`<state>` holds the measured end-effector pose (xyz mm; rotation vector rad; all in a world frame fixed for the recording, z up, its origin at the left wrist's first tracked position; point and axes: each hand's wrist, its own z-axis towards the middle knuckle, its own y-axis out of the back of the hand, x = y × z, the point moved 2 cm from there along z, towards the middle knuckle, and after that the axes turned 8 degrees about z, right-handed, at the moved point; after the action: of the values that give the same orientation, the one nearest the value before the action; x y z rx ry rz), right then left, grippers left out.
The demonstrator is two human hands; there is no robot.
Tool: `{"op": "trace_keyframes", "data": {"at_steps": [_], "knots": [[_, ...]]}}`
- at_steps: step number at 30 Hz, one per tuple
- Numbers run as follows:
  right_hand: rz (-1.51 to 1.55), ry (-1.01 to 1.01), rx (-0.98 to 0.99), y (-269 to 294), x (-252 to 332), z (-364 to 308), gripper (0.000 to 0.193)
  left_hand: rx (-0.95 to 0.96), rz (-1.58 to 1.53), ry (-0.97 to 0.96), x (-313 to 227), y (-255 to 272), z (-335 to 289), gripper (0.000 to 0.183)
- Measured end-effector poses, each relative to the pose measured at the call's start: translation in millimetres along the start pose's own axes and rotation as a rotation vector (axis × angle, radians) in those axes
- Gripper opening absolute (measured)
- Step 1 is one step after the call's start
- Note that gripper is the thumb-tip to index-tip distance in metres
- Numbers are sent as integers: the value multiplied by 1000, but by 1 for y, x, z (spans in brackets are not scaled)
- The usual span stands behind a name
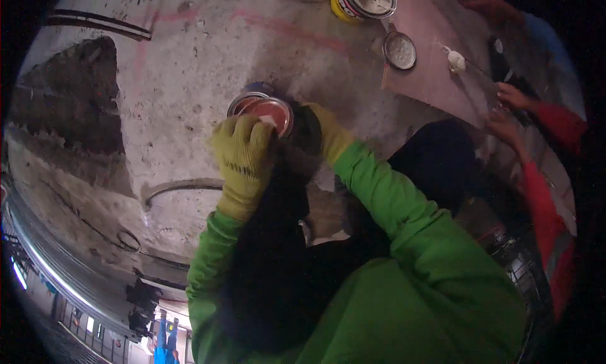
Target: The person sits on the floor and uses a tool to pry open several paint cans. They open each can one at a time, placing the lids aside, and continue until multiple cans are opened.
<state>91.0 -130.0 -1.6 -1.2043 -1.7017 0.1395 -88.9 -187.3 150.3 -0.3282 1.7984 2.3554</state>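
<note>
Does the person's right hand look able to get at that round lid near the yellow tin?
Probably yes: only bare floor shows between the right hand and the round lid, though depth is hard to judge.

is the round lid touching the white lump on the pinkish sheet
Apart: the head view shows bare pinkish sheet between the round lid and the white lump.

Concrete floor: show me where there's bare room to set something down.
Bare concrete lies between the dark patch and the left hand, and between the red-filled tin and the yellow-banded tin. Crowded: the pinkish sheet, with a lid and a co-worker's hands.
</note>
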Motion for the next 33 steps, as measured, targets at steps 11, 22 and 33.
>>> {"op": "trace_keyframes", "data": {"at_steps": [11,22,33], "knots": [[425,-81,-127,28,-28,5,34,-154,157,-45,46,31,-26,29],[527,-110,-394,46,-1,-20,34,-66,257,335,107,-30,-126,61],[-87,60,-753,16,0,53,29,77,-1562,1130,110,-90,-134,49]]}}
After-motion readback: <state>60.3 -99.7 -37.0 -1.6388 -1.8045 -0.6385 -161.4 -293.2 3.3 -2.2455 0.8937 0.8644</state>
